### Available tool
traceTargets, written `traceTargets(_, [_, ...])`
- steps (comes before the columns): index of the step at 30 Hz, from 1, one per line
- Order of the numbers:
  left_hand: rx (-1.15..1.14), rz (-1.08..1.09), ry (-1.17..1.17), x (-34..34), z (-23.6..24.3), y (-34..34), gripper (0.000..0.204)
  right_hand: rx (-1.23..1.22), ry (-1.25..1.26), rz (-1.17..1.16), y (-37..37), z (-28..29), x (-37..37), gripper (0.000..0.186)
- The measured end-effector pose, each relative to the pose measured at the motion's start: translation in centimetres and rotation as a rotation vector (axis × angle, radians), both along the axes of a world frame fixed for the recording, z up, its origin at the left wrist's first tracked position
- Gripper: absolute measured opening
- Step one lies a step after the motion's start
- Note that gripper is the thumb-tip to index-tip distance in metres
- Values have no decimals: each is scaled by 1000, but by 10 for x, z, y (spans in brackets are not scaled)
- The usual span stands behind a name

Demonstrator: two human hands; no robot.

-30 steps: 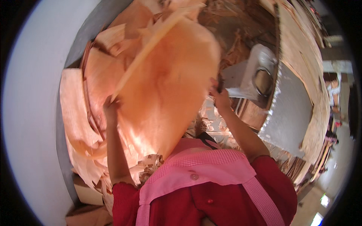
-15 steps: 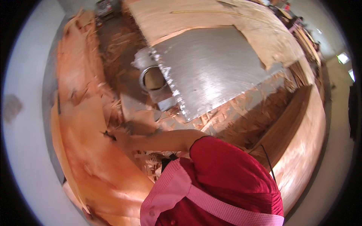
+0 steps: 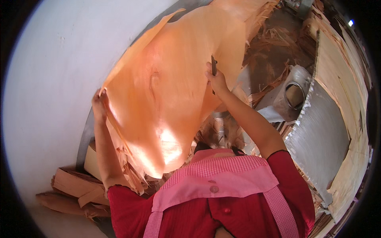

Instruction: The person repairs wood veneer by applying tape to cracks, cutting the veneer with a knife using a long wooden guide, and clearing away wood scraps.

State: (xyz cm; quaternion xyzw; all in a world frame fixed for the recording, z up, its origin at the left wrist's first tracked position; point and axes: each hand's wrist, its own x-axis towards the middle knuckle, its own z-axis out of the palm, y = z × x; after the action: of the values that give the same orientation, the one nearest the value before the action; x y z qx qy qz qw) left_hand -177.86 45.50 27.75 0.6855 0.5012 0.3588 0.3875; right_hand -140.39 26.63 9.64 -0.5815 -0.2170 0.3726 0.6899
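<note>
A large orange-tan wood veneer sheet (image 3: 178, 75) spreads before me, bulging and hanging in folds toward my apron. At its left edge my left hand (image 3: 98, 105) is closed, pinching the rim between thumb and fingers. My right hand (image 3: 217, 80) is over the sheet's right part, closed around a slim black utility knife (image 3: 214, 66). The knife's upper end points up out of the fist, and a short dark part shows below it. Whether its blade is out cannot be made out.
To the right stands a metal-topped table (image 3: 319, 133) with pale veneer on it. A roll of clear wrap (image 3: 294, 95) is beside its edge. Veneer scraps (image 3: 274, 49) litter the floor; wood pieces (image 3: 73, 186) lie lower left by the white wall (image 3: 51, 99).
My view has swung left, so the veneer sheet is now central and the table at the right. My left hand has come into view, gripping the sheet's edge.
</note>
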Motion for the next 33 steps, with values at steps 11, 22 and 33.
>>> traceTargets(11, [229, 104, 303, -48, 7, 189, 19, -276, 492, -10, 181, -64, -166, 46])
traceTargets(22, [578, -462, 1050, -32, -152, 124, 68, 85, 1076, 357, 294, -133, -226, 32])
traceTargets(33, [412, -341, 1314, -71, -328, 190, 63, -595, 272, -151, 90, -300, -129, 16])
